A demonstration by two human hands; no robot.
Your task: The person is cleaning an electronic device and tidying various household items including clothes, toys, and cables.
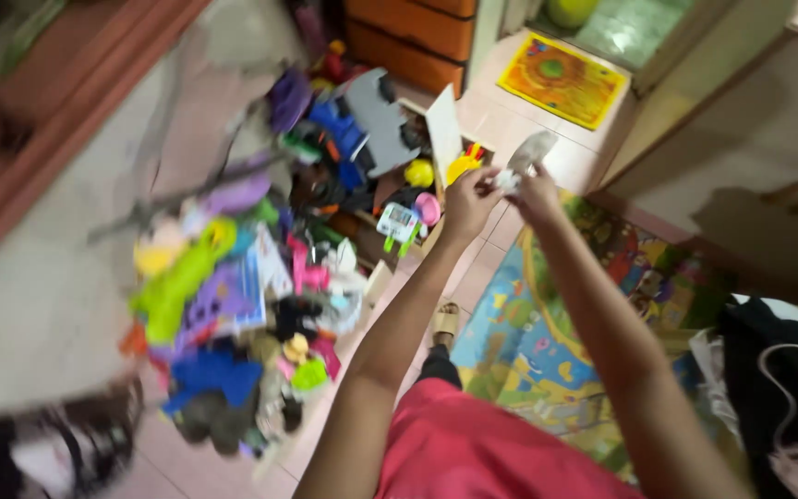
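Both hands are raised over the toy heap, and between them they hold one small pale object point(521, 159), whitish grey and too blurred to identify: the left hand point(469, 199) is closed with its fingertips pinching the near end, and the right hand point(538, 192) is closed on it from the other side, so the object sits at about 1 o'clock from the frame's centre, just above the knuckles and clear of the floor. Judging by how things lie, the sorting looks barely begun, since a single piece is in hand and the pile of toys point(270, 277), spreading from 12 o'clock down to 8 o'clock, lies tangled on the tiled floor point(501, 111). The pile holds far too many pieces to count in this blur; among them one yellow ball point(419, 173), one green toy point(173, 286) and one open cardboard box point(443, 129) stand out. There is one colourful play mat point(528, 342) at 4 o'clock, one yellow doormat point(563, 79) at 1 o'clock, one sandalled foot point(445, 322) near the centre, and a heap of dark clothes point(778, 388) at 4 o'clock by the edge
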